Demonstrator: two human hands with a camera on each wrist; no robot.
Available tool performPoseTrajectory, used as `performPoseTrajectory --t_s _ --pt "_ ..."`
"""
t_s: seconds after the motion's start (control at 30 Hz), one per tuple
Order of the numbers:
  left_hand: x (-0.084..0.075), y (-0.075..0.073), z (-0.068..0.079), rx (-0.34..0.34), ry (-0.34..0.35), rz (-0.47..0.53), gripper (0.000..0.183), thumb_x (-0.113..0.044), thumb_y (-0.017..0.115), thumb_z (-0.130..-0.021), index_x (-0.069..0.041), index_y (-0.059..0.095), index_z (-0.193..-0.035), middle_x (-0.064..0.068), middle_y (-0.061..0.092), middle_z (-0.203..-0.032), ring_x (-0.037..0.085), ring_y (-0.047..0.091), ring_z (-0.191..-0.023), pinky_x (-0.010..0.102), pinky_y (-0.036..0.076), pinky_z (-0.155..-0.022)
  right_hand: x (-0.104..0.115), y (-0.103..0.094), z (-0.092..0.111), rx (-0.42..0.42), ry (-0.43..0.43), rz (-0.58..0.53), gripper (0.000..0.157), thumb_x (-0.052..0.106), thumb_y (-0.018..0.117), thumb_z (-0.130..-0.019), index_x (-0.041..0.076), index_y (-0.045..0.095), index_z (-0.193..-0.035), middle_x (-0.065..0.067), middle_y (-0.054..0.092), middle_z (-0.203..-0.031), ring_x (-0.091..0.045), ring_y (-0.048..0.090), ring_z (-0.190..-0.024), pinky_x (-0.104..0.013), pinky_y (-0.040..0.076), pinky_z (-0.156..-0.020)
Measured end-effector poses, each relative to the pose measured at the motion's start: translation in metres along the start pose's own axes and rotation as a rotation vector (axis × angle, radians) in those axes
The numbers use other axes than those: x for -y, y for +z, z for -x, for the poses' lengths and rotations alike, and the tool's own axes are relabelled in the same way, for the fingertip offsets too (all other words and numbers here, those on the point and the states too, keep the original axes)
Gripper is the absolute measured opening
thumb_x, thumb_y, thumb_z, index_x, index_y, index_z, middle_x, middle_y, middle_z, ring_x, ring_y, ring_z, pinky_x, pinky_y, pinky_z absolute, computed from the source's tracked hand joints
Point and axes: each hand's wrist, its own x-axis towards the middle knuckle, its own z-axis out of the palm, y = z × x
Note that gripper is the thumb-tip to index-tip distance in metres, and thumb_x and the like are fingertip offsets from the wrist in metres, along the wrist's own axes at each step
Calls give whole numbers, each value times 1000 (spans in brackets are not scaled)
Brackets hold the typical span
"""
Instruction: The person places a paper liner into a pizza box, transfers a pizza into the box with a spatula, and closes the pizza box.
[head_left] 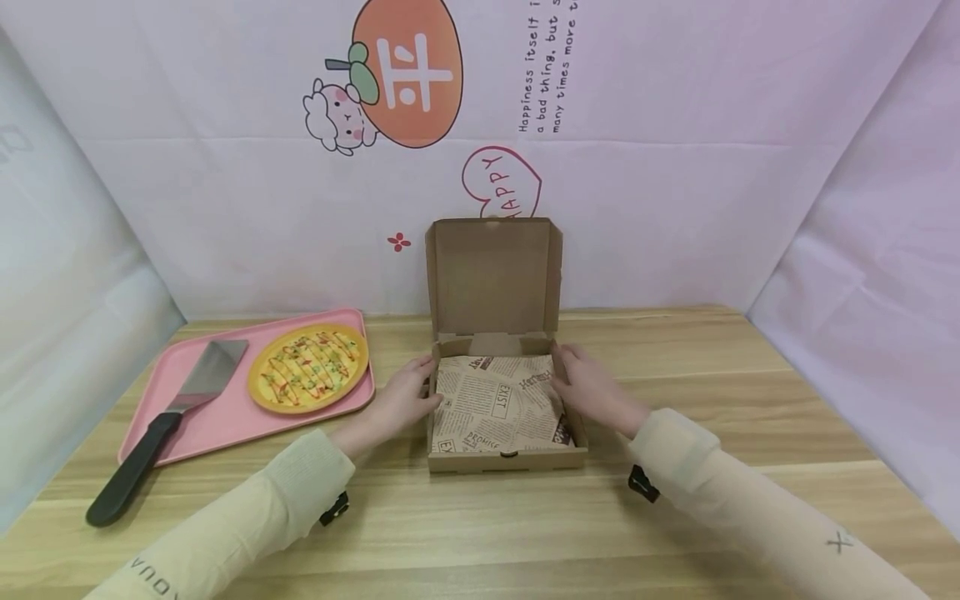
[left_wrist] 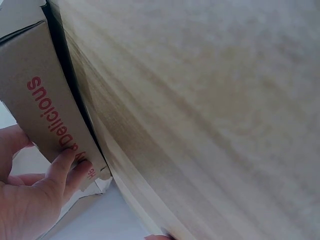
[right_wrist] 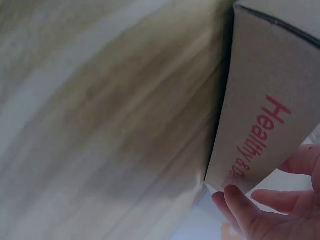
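An open cardboard box (head_left: 508,461) stands on the table, its lid (head_left: 495,279) raised at the back. Patterned paper (head_left: 487,400) with printed words lines the inside. My left hand (head_left: 401,396) grips the left side wall, thumb over the rim and fingers on the outside. On the opposite wall my right hand (head_left: 596,390) holds on in the same way. In the left wrist view, fingers (left_wrist: 62,167) lie against the box side (left_wrist: 50,95) with its red lettering. The right wrist view has fingertips (right_wrist: 235,197) near the lower corner of the other printed side (right_wrist: 265,100).
To the left lies a pink tray (head_left: 225,442) bearing a pizza (head_left: 311,367) on a yellow round plate (head_left: 264,398). A spatula (head_left: 213,371) rests across the tray, its black handle (head_left: 135,471) reaching past the front edge. Printed cloth (head_left: 637,225) hangs behind the wooden table (head_left: 712,375).
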Motion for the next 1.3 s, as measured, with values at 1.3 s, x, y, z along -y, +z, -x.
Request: performPoseTrajectory --t_s 1.3 --pt "29 -54 18 76 110 -127 40 -13 57 -87 9 49 -120 25 54 -118 36 55 -104 46 44 -89 -2 6 0 -16 63 -133 41 -2 39 -88 -17 39 -126 -33 41 -129 -44 37 -121 -50 31 -100"
